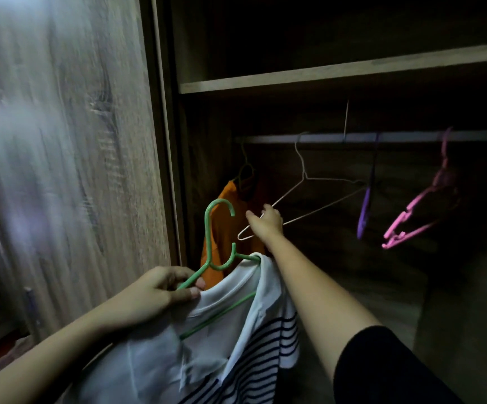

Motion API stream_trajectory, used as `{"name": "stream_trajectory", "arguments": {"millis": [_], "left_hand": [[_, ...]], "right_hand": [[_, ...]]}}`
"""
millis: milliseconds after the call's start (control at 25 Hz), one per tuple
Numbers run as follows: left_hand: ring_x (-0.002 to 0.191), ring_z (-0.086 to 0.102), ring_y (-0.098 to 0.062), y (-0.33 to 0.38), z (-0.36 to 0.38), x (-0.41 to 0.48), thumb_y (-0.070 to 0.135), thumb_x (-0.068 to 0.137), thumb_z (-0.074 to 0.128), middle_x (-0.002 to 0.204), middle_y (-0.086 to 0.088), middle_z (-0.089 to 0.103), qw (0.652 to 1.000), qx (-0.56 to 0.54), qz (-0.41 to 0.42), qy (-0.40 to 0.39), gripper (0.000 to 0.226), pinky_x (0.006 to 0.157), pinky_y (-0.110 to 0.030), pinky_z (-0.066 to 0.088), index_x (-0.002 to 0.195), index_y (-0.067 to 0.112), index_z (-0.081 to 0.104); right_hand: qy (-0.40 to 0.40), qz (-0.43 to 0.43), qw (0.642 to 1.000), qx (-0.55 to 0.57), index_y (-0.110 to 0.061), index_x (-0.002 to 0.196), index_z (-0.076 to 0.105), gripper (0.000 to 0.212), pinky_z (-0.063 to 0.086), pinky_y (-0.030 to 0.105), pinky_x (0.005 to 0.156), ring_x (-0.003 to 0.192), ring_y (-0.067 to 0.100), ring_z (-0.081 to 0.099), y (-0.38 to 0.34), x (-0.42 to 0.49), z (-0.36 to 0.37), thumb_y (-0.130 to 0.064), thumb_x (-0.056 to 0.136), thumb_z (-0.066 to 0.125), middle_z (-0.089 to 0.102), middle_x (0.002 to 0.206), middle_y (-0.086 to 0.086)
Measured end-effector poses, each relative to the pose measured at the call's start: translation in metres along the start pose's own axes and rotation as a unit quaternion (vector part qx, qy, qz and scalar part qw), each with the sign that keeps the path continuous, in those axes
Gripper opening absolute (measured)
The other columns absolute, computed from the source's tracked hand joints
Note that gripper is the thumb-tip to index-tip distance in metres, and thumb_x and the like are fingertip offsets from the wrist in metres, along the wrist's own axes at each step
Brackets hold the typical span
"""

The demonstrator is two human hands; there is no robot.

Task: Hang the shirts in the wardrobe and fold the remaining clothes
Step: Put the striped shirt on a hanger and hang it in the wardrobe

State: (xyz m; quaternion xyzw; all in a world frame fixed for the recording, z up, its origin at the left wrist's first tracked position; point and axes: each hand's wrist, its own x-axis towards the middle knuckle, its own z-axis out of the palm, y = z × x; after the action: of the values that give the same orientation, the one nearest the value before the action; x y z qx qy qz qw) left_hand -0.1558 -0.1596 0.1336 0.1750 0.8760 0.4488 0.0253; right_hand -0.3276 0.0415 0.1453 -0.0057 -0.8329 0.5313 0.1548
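My left hand (160, 290) grips the shoulder of a green plastic hanger (219, 228) that carries a white shirt with dark stripes (236, 339), held low in front of the open wardrobe. My right hand (265, 223) reaches into the wardrobe and holds the lower arm of an empty white wire hanger (303, 176) hooked on the rail (405, 137). An orange shirt (230, 225) hangs on a hanger at the rail's left end, just behind the green hook.
A wood-grain wardrobe door (70, 158) fills the left side. A shelf (338, 71) runs above the rail. An empty purple hanger (366, 211) and pink hangers (423, 211) hang further right on the rail. The wardrobe interior is dark.
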Motion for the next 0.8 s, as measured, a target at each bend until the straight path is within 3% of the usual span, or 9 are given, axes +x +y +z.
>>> {"name": "stream_trajectory", "arguments": {"millis": [120,200,360,480,560,600,680,800], "left_hand": [[0.075,0.061,-0.010,-0.007,0.019,0.020,0.013,0.089,0.061,0.078,-0.001,0.067,0.999,0.025,-0.023,0.012,0.009,0.073,-0.025,0.050,0.091,0.019,0.068],[0.072,0.058,-0.010,-0.004,0.030,0.035,0.010,0.090,0.060,0.075,-0.002,0.063,0.997,-0.007,-0.059,0.038,0.009,0.069,-0.021,0.048,0.087,0.015,0.068],[0.074,0.059,-0.016,0.033,0.044,0.071,0.009,0.090,0.059,0.077,-0.008,0.064,0.987,-0.102,-0.096,0.073,0.016,0.069,-0.023,0.048,0.078,0.011,0.068],[0.065,0.064,-0.019,0.075,0.042,0.105,0.005,0.085,0.063,0.077,-0.015,0.066,0.958,-0.251,-0.076,0.115,0.015,0.063,-0.022,0.053,0.071,0.008,0.067],[0.072,0.063,-0.026,0.101,0.038,0.123,0.008,0.067,0.073,0.080,-0.017,0.065,0.935,-0.329,-0.057,0.120,0.007,0.076,-0.033,0.053,0.071,0.008,0.066],[0.075,0.061,-0.028,0.110,0.038,0.130,0.011,0.055,0.075,0.079,-0.015,0.063,0.931,-0.346,-0.045,0.107,0.019,0.080,-0.038,0.051,0.070,0.009,0.065],[0.069,0.056,-0.028,0.124,0.042,0.142,0.013,0.039,0.070,0.069,-0.012,0.058,0.929,-0.357,-0.025,0.099,0.025,0.070,-0.035,0.048,0.062,0.010,0.061],[0.054,0.048,-0.022,0.149,0.051,0.144,0.000,0.063,0.058,0.057,-0.009,0.047,0.936,-0.317,-0.010,0.152,0.012,0.054,-0.026,0.039,0.055,0.007,0.052]], "right_hand": [[0.071,-0.018,0.997,-0.013,-0.007,0.133,0.044,0.043,0.042,0.032,0.091,0.117,0.029,0.051,0.003,-0.020,-0.015,-0.017,0.092,0.052,0.040,0.137,0.013],[0.105,-0.029,0.992,-0.055,-0.010,0.135,0.042,0.043,0.043,0.028,0.080,0.113,0.027,0.054,0.005,-0.035,-0.029,-0.010,0.092,0.050,0.038,0.138,0.010],[0.098,-0.034,0.989,-0.104,-0.014,0.143,0.032,0.059,0.044,0.037,0.096,0.124,0.028,0.047,0.007,-0.052,-0.060,-0.005,0.089,0.051,0.038,0.143,0.008],[0.058,-0.028,0.983,-0.173,-0.013,0.145,0.030,0.060,0.038,0.037,0.103,0.130,0.030,0.042,0.000,-0.057,-0.093,-0.007,0.088,0.049,0.038,0.145,0.010],[0.043,-0.025,0.976,-0.213,-0.013,0.145,0.032,0.060,0.037,0.037,0.104,0.130,0.031,0.041,-0.004,-0.060,-0.111,-0.007,0.087,0.049,0.041,0.143,0.011],[0.042,-0.023,0.973,-0.227,-0.013,0.143,0.035,0.058,0.037,0.037,0.104,0.129,0.032,0.043,-0.006,-0.062,-0.118,-0.007,0.087,0.049,0.045,0.141,0.011],[0.049,-0.028,0.964,-0.258,-0.011,0.137,0.043,0.053,0.041,0.036,0.102,0.125,0.033,0.047,-0.008,-0.065,-0.129,-0.006,0.085,0.049,0.052,0.135,0.013],[0.055,-0.043,0.951,-0.302,-0.010,0.133,0.047,0.048,0.042,0.035,0.099,0.121,0.034,0.051,-0.007,-0.071,-0.138,-0.004,0.085,0.048,0.055,0.130,0.017]]}}
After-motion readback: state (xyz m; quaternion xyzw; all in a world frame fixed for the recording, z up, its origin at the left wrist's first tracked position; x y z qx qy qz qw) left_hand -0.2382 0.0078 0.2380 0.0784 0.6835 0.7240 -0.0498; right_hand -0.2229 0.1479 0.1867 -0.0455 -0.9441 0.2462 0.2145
